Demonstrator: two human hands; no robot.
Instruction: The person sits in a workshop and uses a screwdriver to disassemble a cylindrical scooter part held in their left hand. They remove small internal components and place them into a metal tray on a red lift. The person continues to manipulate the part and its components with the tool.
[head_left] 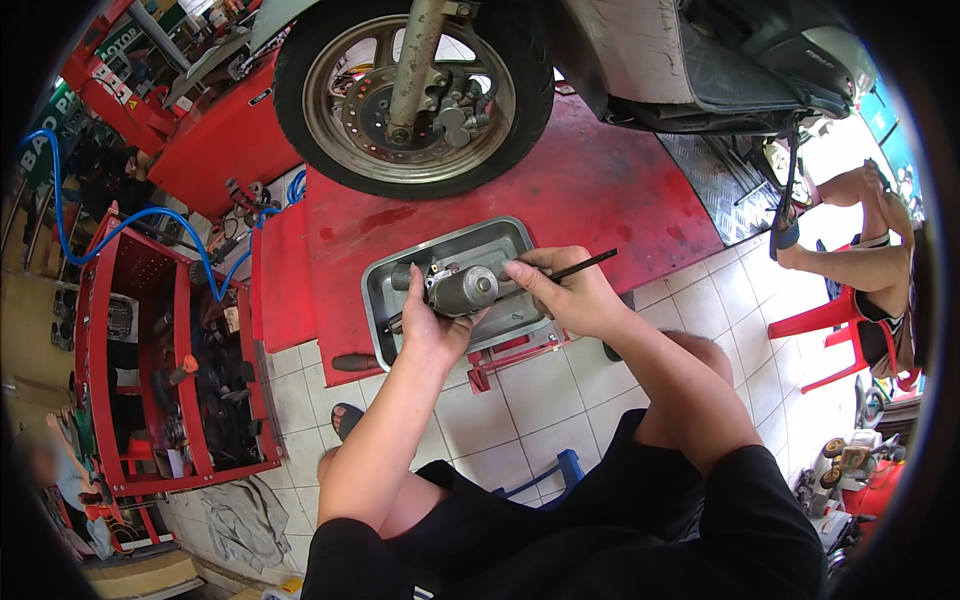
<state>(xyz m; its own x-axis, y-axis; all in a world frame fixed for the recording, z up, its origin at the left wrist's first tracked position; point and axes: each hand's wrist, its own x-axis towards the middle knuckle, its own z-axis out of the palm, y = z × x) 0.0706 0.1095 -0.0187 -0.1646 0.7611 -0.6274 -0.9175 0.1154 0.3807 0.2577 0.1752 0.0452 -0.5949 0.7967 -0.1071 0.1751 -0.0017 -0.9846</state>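
My left hand (436, 328) is wrapped around a grey metal part (466, 290), a cylinder with a round capped end and a dark collar, which looks like a carburetor. It is held over a shallow metal tray (374, 305). Closed in a pinch, my right hand (575, 292) grips a thin dark-handled tool (590, 263). The handle's end points up and to the right. Its working end lies close to the carburetor, partly hidden by my fingers, so I cannot tell its kind or whether it touches.
The tray rests on a red lift platform (620, 190) below a scooter's front wheel (410, 100). A dark tool handle (354, 362) lies at the platform's near edge. A red tool cart (190, 370) and blue hose (150, 212) are at left. Another person (850, 255) sits at right.
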